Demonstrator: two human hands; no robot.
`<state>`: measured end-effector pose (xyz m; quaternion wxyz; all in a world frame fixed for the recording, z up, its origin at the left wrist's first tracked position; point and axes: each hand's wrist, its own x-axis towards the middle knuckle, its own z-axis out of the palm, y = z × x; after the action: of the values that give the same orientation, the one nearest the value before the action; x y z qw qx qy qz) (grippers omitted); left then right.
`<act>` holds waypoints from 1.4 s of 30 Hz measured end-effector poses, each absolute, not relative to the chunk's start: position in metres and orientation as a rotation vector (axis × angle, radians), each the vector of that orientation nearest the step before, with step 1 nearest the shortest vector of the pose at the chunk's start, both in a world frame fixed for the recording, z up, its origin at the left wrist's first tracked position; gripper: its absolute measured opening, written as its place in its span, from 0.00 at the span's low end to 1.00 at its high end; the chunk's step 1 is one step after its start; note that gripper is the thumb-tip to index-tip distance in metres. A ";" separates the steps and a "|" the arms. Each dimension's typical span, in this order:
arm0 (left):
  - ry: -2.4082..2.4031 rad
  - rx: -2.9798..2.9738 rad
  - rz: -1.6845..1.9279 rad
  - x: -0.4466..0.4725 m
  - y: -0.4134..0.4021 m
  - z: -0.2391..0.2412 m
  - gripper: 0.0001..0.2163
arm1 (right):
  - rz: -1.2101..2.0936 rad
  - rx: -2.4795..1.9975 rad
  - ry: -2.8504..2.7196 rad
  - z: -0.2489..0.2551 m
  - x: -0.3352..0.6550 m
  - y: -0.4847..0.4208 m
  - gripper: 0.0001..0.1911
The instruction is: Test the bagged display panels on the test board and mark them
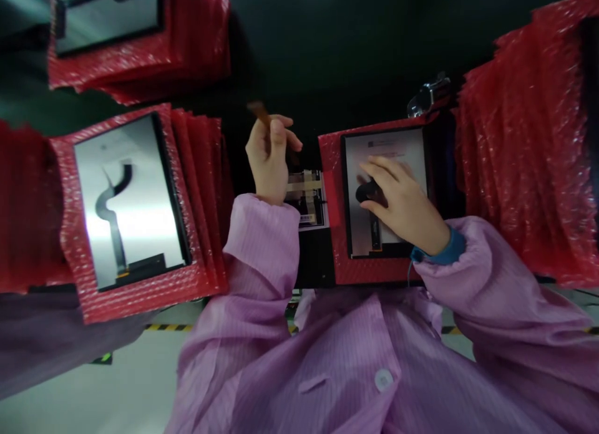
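My left hand (269,150) is raised over the dark bench, thumb and fingers pinched on a small amber strip of tape (259,111), which is blurred. My right hand (405,200) lies over the grey back of a display panel (360,234), fingers spread and thumb apart. A black flex cable (367,192) shows between its thumb and forefinger; part of it is hidden under the hand. The panel rests flat on a red bubble-wrap bag (333,234). Between my hands lies a small board or label with a barcode and pale tape strips (306,200).
On the left, another panel with a curved flex cable (135,228) tops a stack of red bubble bags (203,234). A further stack (196,41) stands behind it. Red bags (519,153) are piled at right. A shiny metal object (428,96) sits behind my right hand.
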<state>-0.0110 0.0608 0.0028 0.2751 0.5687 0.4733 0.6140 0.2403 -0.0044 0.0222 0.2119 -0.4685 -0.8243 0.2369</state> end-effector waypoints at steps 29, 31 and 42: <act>1.167 2.439 0.831 0.006 0.029 0.025 0.13 | 1.043 -0.838 -2.217 0.019 0.226 0.023 0.24; 1.172 2.497 0.731 0.009 0.028 0.026 0.11 | 0.948 -0.855 -2.230 0.016 0.227 0.022 0.22; 1.070 2.552 0.593 0.012 0.029 0.027 0.10 | 0.801 -0.885 -2.293 0.013 0.225 0.022 0.15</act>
<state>0.0117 0.0291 0.0274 0.1553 0.8908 0.3734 0.2071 0.2253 0.0225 0.0126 0.2748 -0.3291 -0.8529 0.2980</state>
